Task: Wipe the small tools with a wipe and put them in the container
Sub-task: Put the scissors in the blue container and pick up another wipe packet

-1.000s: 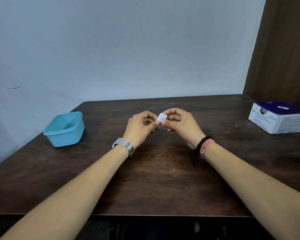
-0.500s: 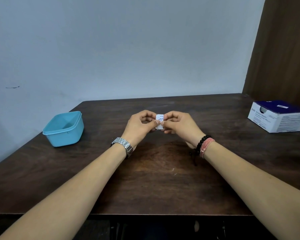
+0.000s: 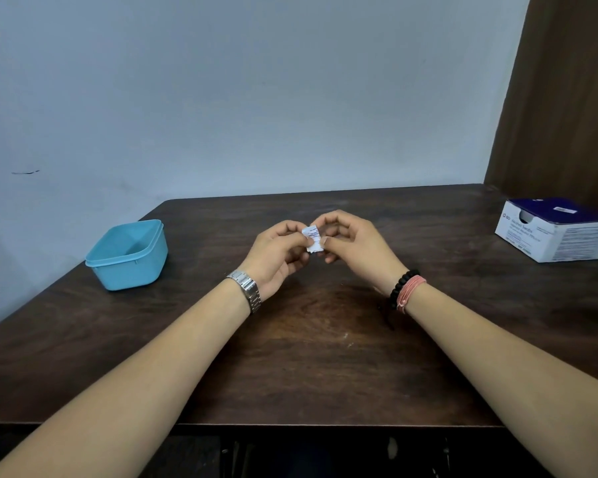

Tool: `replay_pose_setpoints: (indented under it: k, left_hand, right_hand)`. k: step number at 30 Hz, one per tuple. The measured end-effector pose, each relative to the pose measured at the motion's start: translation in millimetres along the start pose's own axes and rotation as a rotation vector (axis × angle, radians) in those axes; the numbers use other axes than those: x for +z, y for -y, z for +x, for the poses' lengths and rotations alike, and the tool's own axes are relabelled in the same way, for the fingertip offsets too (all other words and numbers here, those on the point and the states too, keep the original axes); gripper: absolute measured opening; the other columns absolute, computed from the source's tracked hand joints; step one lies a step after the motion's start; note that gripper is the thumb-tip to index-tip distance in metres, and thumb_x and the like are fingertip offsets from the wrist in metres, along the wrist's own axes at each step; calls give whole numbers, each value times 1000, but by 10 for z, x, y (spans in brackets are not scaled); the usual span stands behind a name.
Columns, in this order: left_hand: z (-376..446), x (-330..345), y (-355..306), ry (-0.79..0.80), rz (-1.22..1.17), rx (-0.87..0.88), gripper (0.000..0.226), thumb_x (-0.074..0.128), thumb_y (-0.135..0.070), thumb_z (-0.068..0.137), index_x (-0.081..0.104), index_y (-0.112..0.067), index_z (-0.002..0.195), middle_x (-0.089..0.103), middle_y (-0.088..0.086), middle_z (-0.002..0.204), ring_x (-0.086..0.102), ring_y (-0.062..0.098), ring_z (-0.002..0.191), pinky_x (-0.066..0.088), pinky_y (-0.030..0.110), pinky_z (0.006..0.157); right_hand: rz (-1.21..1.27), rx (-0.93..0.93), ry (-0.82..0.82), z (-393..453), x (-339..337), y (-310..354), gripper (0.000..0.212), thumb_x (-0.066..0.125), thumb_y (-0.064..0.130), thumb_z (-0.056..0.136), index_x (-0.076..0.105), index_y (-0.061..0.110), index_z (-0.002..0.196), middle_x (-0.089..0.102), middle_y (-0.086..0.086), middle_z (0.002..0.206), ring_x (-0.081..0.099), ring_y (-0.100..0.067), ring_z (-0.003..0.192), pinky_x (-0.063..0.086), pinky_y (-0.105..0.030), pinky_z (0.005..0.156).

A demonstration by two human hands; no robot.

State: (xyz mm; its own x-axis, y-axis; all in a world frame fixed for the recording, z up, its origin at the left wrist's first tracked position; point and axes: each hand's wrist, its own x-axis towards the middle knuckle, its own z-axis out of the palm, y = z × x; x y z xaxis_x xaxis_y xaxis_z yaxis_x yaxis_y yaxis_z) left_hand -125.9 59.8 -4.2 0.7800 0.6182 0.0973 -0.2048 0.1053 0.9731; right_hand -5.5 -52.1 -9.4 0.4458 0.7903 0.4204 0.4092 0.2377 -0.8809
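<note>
A small white wipe packet [image 3: 312, 239] with printed text is pinched between both hands above the middle of the dark wooden table [image 3: 308, 357]. My left hand [image 3: 277, 254] grips its left edge with thumb and forefinger. My right hand [image 3: 351, 243] holds its right edge the same way. A light blue square container [image 3: 128, 258], open and with nothing visible inside, stands at the table's left side. No small tools are in sight.
A white and dark blue box of alcohol swabs [image 3: 558, 231] sits at the table's right edge. A pale wall runs behind the table, and a brown panel [image 3: 563, 98] stands at the back right.
The packet has turned more upright between my fingers and looks slightly crumpled. Both hands have stayed in nearly the same spot over the table's middle.
</note>
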Motion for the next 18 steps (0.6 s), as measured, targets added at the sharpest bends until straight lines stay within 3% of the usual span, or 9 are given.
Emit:
replay_pose_setpoints:
  k: [3,8,14,18]
  left_hand:
    - [17,-31,-36,-23,-140,-120,20,56,4,85,61,-14,76,63,5,72,56,10,58,48,18,51]
    - [25,-42,-27,-9,-277,-226,16,53,4,85,62,-9,81,60,5,70,57,9,55,48,17,49]
    - [21,-12,-26,99,-108,-33,24,47,1,91,66,-12,100,67,7,81,62,11,69,52,20,62]
    - [11,-21,8,147,145,169,23,68,-12,86,67,-14,108,67,7,99,63,17,87,54,27,79]
  right_hand:
    - [-130,-106,44,-41,2,27,42,55,-8,83,62,24,108,68,-5,94,66,-13,77,55,-27,76]
    - [-287,-261,-28,-56,-14,69,15,72,3,82,70,13,93,72,6,91,68,-8,85,56,-26,80]
    - [-246,-175,-131,-19,-35,34,7,75,9,81,73,13,86,75,6,86,71,-6,81,57,-27,81]
    - [-108,-88,-192,12,-64,-13,4,76,13,80,73,16,79,75,5,82,71,-8,76,59,-30,76]
